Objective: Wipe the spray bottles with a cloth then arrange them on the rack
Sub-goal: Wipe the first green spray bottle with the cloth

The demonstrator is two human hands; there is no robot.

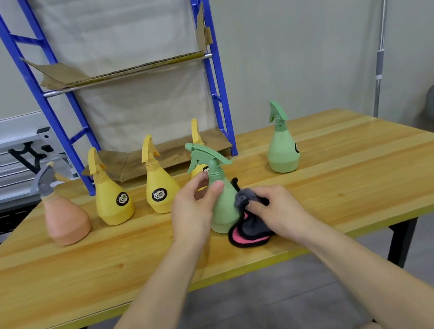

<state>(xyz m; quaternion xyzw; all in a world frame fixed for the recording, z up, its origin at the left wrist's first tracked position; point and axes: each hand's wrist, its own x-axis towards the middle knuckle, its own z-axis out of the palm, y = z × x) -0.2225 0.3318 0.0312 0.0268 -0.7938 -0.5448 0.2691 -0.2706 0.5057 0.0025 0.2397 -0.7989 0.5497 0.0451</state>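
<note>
I see the wooden table (327, 173) filling most of the view, and behind its far edge a blue metal rack (216, 77) whose shelves are lined with cardboard (118, 73). Along the far-left part of the table stand a pink spray bottle (66, 220) and two yellow spray bottles (112, 201) (161, 190) in a row; a third yellow bottle (195, 136) is mostly hidden behind the bottle being wiped. A second green spray bottle (283, 149) stands alone toward the far right edge. Near the middle of the front edge stands the green spray bottle (222, 207) I am working on. My left hand (193, 212) grips its neck, thumb and fingers curled round it. My right hand (278, 205) clutches a dark grey and pink cloth (250, 231), bunched and pressed against the bottle's right side, its lower folds lying on the table.
</note>
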